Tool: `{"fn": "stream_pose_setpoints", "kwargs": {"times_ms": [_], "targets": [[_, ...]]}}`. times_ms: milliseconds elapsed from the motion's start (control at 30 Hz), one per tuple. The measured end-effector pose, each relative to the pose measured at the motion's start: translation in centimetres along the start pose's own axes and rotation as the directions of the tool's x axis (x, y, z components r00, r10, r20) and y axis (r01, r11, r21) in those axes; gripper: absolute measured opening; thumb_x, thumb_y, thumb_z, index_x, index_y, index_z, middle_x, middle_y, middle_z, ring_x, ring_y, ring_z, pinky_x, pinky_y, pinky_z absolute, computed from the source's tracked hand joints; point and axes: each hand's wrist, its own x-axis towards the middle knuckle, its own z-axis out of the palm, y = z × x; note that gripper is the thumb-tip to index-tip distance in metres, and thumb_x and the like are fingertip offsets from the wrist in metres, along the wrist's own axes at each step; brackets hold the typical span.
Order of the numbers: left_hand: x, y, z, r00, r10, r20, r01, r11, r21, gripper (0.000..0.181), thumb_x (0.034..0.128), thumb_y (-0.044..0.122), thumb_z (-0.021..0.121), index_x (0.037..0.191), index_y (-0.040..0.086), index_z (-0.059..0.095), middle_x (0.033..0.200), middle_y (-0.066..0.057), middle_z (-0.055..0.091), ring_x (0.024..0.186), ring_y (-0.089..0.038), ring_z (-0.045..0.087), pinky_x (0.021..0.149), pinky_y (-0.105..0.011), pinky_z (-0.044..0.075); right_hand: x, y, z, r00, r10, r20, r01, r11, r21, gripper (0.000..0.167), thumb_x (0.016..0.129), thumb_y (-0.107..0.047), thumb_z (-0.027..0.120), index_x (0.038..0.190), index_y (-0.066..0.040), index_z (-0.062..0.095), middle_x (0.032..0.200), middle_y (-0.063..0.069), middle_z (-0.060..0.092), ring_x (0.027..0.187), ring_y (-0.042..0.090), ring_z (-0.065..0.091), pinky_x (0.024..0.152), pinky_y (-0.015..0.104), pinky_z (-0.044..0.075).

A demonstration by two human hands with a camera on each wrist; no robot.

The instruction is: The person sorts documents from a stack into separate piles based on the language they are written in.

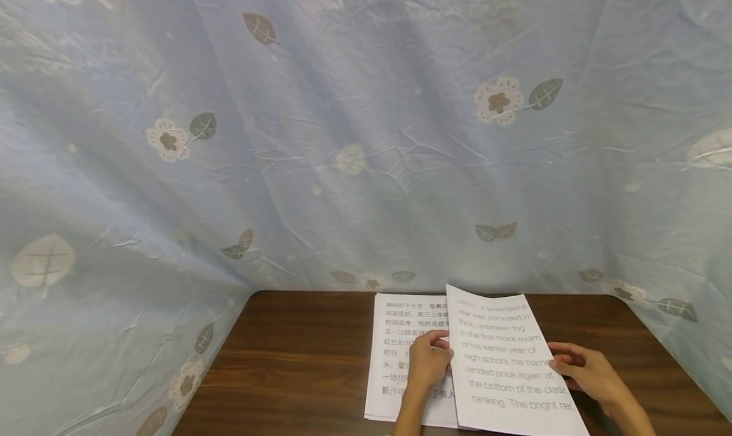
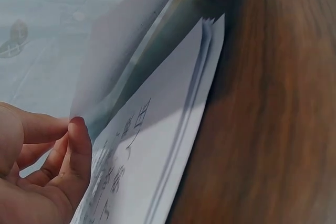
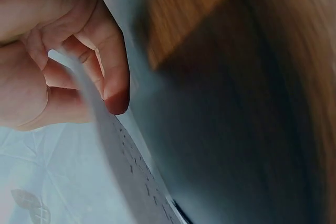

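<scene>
A white sheet of paper (image 1: 503, 360) with large English print is held up at a slant between both hands. My left hand (image 1: 427, 360) pinches its left edge between thumb and fingertips; the left wrist view shows this pinch on the lifted sheet (image 2: 115, 51). On the opposite edge, my right hand (image 1: 591, 374) grips the sheet, thumb on the printed face and fingers behind it. Underneath and to the left lies a stack of paper (image 1: 383, 353) with Chinese print on top. In the left wrist view, several layered edges of the stack (image 2: 168, 145) show.
A dark brown wooden table (image 1: 286, 366) carries the papers. Behind it and on both sides hangs a pale blue cloth (image 1: 366, 137) patterned with flowers and leaves. The table's far edge meets this cloth just beyond the papers.
</scene>
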Motion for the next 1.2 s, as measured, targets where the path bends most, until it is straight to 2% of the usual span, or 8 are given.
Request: {"fn": "stream_pose_setpoints", "kwargs": {"times_ms": [233, 567, 833, 1200], "targets": [[-0.2, 0.2, 1.4, 1.000, -0.014, 0.011, 0.014, 1.000, -0.016, 0.037, 0.0867, -0.005, 0.074, 0.122, 0.005, 0.078, 0.092, -0.004, 0.071, 0.059, -0.007, 0.063, 0.051, -0.017, 0.053, 0.0, 0.4, -0.9, 1.000, 0.000, 0.002, 0.000, 1.000, -0.030, 0.065, 0.106, -0.024, 0.069, 0.156, 0.010, 0.044, 0.119, 0.008, 0.070, 0.095, 0.011, 0.069, 0.080, 0.032, 0.063], [-0.5, 0.6, 3.2, 1.000, -0.012, 0.006, 0.012, 0.999, -0.029, 0.037, 0.0853, -0.006, 0.074, 0.121, 0.005, 0.078, 0.089, -0.003, 0.071, 0.057, -0.005, 0.060, 0.051, -0.016, 0.052, 0.1, 1.2, -2.0, 1.000, 0.021, -0.005, -0.021, 0.999, -0.030, 0.065, 0.105, -0.020, 0.069, 0.153, 0.016, 0.043, 0.114, 0.006, 0.071, 0.092, 0.012, 0.069, 0.079, 0.033, 0.064], [-0.5, 0.4, 4.4, 1.000, -0.030, 0.010, 0.030, 0.999, -0.042, 0.037, 0.0853, -0.005, 0.075, 0.120, 0.007, 0.078, 0.090, 0.000, 0.069, 0.065, -0.004, 0.062, 0.053, -0.018, 0.056, -0.1, 1.4, -2.9, 1.000, 0.027, -0.012, -0.027, 0.999, -0.042, 0.064, 0.105, -0.020, 0.068, 0.153, 0.015, 0.044, 0.114, 0.005, 0.071, 0.092, 0.009, 0.069, 0.079, 0.031, 0.064], [-0.5, 0.3, 5.0, 0.999, -0.043, 0.005, 0.043, 0.999, -0.029, 0.035, 0.0854, -0.005, 0.077, 0.119, 0.006, 0.078, 0.087, 0.004, 0.067, 0.061, -0.004, 0.062, 0.051, -0.018, 0.056, -0.2, 1.7, -3.6, 0.999, 0.037, 0.022, -0.037, 0.999, -0.004, 0.065, 0.106, -0.020, 0.068, 0.154, 0.015, 0.042, 0.114, 0.005, 0.071, 0.094, 0.012, 0.071, 0.082, 0.033, 0.065]]}}
